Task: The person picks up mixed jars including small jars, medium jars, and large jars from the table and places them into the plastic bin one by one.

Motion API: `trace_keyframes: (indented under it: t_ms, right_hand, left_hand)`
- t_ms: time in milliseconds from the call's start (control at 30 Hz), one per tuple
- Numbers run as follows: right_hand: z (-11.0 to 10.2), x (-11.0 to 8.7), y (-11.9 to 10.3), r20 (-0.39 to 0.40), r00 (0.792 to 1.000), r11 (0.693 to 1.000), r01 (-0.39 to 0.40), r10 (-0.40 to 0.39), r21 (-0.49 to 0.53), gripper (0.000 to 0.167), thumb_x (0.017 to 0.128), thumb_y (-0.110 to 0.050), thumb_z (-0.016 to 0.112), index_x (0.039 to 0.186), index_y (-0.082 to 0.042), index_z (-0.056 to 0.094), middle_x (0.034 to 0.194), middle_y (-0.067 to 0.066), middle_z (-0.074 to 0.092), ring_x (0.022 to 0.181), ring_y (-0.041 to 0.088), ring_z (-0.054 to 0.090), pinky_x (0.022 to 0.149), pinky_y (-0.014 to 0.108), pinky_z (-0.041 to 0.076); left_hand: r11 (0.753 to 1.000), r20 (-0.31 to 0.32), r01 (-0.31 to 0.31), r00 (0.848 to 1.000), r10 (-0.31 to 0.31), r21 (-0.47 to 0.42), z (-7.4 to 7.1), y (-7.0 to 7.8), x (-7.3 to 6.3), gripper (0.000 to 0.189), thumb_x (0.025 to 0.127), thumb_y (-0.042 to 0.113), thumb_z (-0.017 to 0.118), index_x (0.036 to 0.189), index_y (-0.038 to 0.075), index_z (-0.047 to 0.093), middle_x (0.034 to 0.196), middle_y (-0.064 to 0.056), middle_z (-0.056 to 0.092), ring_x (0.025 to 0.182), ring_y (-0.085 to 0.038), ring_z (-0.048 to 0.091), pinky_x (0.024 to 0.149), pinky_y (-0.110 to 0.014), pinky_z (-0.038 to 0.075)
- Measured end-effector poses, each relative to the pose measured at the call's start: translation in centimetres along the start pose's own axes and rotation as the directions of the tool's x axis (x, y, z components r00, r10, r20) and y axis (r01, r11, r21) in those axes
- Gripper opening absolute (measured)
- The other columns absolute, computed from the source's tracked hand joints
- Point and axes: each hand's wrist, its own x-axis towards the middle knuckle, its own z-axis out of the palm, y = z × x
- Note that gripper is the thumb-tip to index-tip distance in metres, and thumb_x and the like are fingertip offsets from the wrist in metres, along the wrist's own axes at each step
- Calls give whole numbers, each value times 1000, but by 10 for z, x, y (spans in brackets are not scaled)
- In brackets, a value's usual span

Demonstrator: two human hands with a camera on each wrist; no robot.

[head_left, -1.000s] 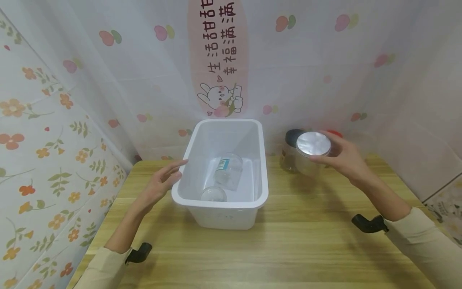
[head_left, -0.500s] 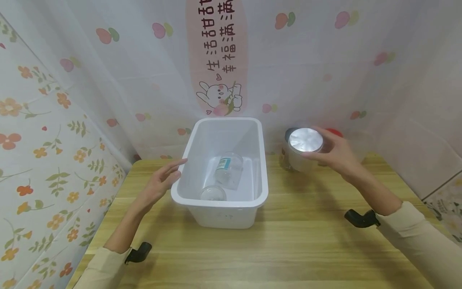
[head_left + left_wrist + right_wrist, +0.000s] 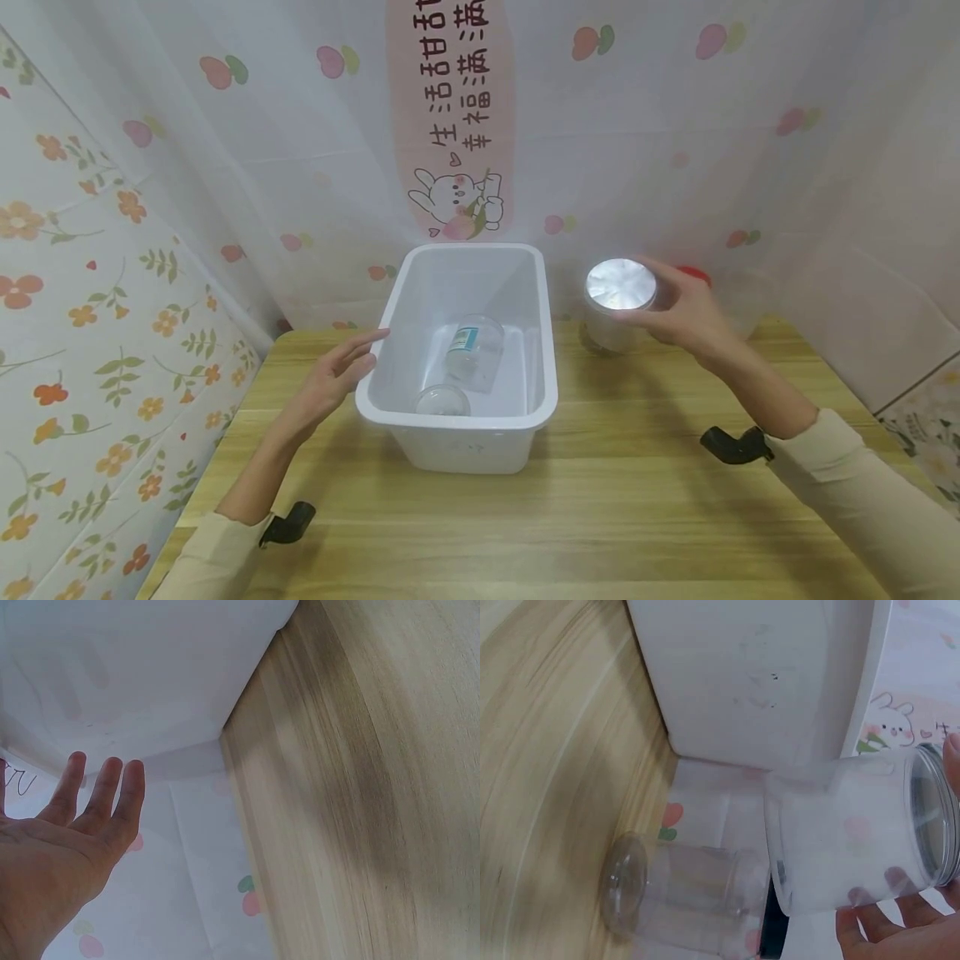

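My right hand (image 3: 678, 312) grips a clear plastic jar (image 3: 840, 832) with a silver lid (image 3: 621, 284), fingers and thumb around it near the lid. The held jar hangs above the table, right of a white plastic tub (image 3: 465, 450). Behind and below it, a second clear jar (image 3: 690, 892) with a dark lid stands on the table, mostly hidden in the head view. My left hand (image 3: 333, 379) is at the tub's left rim, fingers extended and fingertips right at the edge. Inside the tub lie a clear jar with a blue label (image 3: 465, 340) and another clear container (image 3: 442, 402).
A red lid (image 3: 693, 273) shows behind my right hand at the back of the table. The wooden table (image 3: 615, 517) ends at a patterned white curtain (image 3: 637, 167) behind the tub. A floral cloth (image 3: 112, 375) hangs on the left.
My right hand has carried the silver-lidded jar left and slightly back, so it covers the dark-lidded jar in the head view. The left hand and tub have stayed in place.
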Motion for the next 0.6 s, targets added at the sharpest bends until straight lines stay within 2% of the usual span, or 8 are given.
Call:
trace_keyframes:
  t_ms: [233, 433, 600]
  right_hand:
    - [4, 3, -11, -7, 1000, 1000, -1, 1, -11, 86, 77, -30, 92, 152, -24, 50, 140, 4, 53, 107, 23, 44, 64, 32, 50]
    - [9, 11, -23, -28, 998, 998, 56, -57, -42, 82, 77, -34, 92, 149, -28, 54, 135, 2, 58, 111, 19, 47, 83, 33, 44]
    - [11, 14, -33, -43, 995, 995, 88, -90, -52, 78, 78, -35, 91, 147, -28, 56, 132, 2, 60, 115, 19, 50, 94, 44, 42]
  left_hand:
    - [1000, 3, 1, 1000, -1, -2, 1, 1, 0, 46, 108, 21, 51, 152, 10, 47, 150, -19, 48, 132, -37, 48, 102, -55, 40]
    - [1000, -3, 12, 1000, -12, 8, 2, 2, -1, 46, 108, 23, 51, 153, 12, 47, 150, -18, 48, 131, -36, 49, 101, -58, 39]
    - [1000, -1, 12, 1000, -12, 13, 2, 3, -1, 46, 108, 23, 51, 153, 12, 47, 150, -17, 47, 132, -35, 48, 101, -56, 40]
